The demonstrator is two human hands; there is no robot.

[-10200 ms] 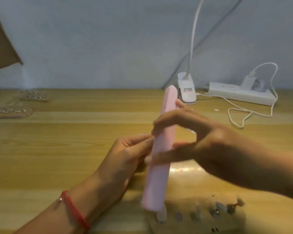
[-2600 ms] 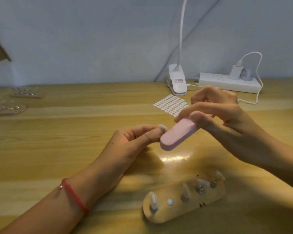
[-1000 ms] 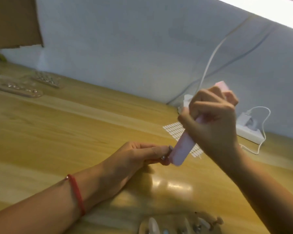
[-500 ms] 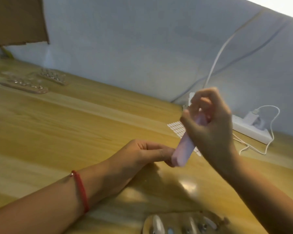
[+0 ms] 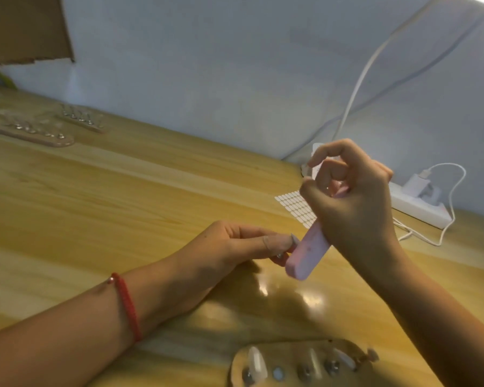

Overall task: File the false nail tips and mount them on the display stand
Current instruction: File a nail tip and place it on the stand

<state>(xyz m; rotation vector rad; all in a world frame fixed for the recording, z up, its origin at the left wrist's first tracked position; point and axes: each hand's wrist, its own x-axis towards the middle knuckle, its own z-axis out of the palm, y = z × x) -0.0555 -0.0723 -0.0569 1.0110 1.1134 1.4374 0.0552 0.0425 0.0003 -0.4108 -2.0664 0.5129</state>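
Note:
My left hand (image 5: 229,247) rests on the wooden table and pinches a small false nail tip (image 5: 293,238) between thumb and fingers. Its point sticks out toward the pink nail file (image 5: 308,252). My right hand (image 5: 349,202) grips the file by its upper half and holds it slanted, the lower end touching the nail tip. The display stand (image 5: 291,361) lies at the bottom edge, a pale oval board with metal pegs and some nail tips (image 5: 257,362) mounted on it.
A sheet of small white adhesive tabs (image 5: 295,206) lies behind my right hand. A white power strip (image 5: 419,205) with charger and cable sits at the right. Two more stands (image 5: 34,132) lie far left. A lamp cable (image 5: 358,82) rises along the wall.
The pink file has slid downward along the nail tip over the last second. My right hand's fingers have loosened at the top. The view has dipped slightly, showing more of the display stand.

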